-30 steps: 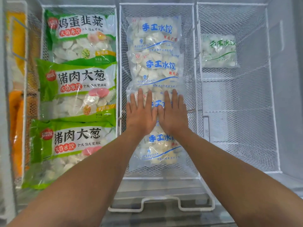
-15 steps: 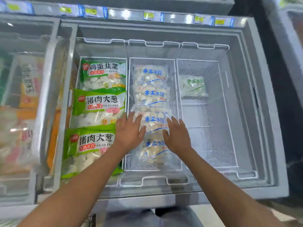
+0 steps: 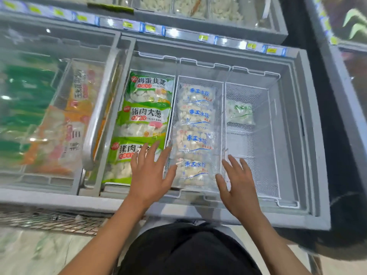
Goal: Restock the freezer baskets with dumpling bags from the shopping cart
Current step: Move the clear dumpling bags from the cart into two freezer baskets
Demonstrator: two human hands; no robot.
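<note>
Supermarket freezer [image 3: 309, 135] stood open, three wire baskets inside — four clear dumpling bags [image 3: 195, 139] filled the middle basket [image 3: 222, 124]. Both hands hovered above its near end, fingers spread and holding nothing: left hand [image 3: 149, 175], right hand [image 3: 238, 185].

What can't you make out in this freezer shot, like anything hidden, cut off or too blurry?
- Shopping cart: head view, only a blurred strip of wire mesh shows, cut by the left edge; its contents are unseen.
- Nearest green dumpling bag: the left hand covers part of its label.
- Price tags on the freezer rim: too small and blurred to read.
- Bags under the closed glass lid: smeared by glare and motion blur.
</note>
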